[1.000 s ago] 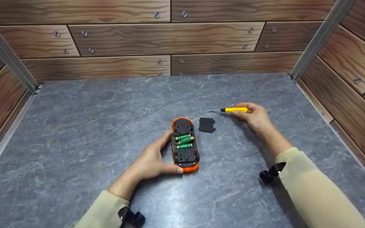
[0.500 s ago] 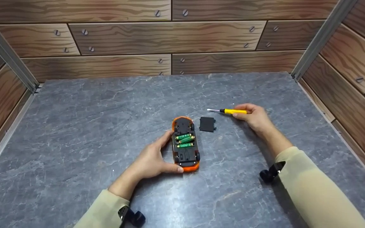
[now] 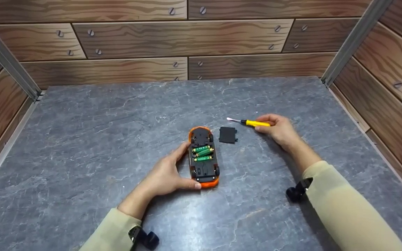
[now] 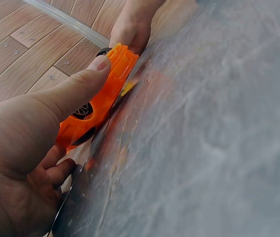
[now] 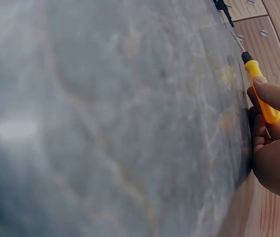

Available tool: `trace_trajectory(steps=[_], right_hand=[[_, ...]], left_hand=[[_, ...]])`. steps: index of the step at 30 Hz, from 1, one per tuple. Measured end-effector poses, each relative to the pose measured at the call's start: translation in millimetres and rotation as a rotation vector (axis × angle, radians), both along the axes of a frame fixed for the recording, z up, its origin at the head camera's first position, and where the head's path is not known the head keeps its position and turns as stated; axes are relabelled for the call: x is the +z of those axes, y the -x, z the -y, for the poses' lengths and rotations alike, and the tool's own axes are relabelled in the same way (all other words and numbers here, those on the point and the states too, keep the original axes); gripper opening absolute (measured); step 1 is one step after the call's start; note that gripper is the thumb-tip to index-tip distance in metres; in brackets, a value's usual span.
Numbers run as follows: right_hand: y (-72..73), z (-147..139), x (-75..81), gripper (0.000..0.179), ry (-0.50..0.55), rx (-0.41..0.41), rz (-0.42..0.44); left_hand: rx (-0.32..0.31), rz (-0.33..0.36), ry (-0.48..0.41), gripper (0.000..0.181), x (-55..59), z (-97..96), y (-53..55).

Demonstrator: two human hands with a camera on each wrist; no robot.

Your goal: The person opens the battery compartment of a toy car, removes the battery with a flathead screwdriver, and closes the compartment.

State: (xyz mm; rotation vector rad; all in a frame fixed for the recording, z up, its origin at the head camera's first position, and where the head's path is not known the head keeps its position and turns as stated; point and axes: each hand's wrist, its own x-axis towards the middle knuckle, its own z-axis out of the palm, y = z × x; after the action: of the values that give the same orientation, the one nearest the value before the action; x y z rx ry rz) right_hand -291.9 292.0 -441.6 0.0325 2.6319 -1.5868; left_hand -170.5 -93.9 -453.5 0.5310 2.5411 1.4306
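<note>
An orange toy car (image 3: 203, 170) lies upside down on the grey table, its black underside facing up. Several green batteries (image 3: 202, 153) sit in its open compartment, the middle one slanted. My left hand (image 3: 164, 176) holds the car from the left, thumb at the near bumper and fingers along the side. In the left wrist view the thumb presses the car's orange body (image 4: 100, 101). My right hand (image 3: 279, 130) pinches a yellow-handled screwdriver (image 3: 257, 123), whose flat metal tip points left. Between the car and the screwdriver lies a black battery cover (image 3: 228, 135), flat on the table.
The grey marbled table (image 3: 117, 118) is bounded by wood-patterned panels (image 3: 183, 38) at the back and both sides. Metal posts (image 3: 347, 42) stand at the back corners. Each wrist carries a small black camera (image 3: 293, 193).
The screwdriver has turned a little in my right hand, so its tip points more upward and its flat blade shows. My left hand and the car stay put. The head view has tilted slightly.
</note>
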Motion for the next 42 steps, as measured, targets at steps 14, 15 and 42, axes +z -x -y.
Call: trace_trajectory(steps=[14, 15, 42], right_hand=[[1.1, 0.3, -3.1, 0.038, -0.082, 0.007, -0.032], [1.0, 0.3, -3.2, 0.037, -0.088, 0.004, -0.037], [-2.4, 2.1, -5.9, 0.034, -0.136, 0.056, -0.187]], left_hand=[[-0.008, -0.008, -0.01, 0.136, 0.0, -0.8, 0.0], [-0.007, -0.006, -0.011, 0.136, 0.0, -0.9, 0.0], [-0.005, 0.006, -0.008, 0.136, 0.2, -0.5, -0.1]])
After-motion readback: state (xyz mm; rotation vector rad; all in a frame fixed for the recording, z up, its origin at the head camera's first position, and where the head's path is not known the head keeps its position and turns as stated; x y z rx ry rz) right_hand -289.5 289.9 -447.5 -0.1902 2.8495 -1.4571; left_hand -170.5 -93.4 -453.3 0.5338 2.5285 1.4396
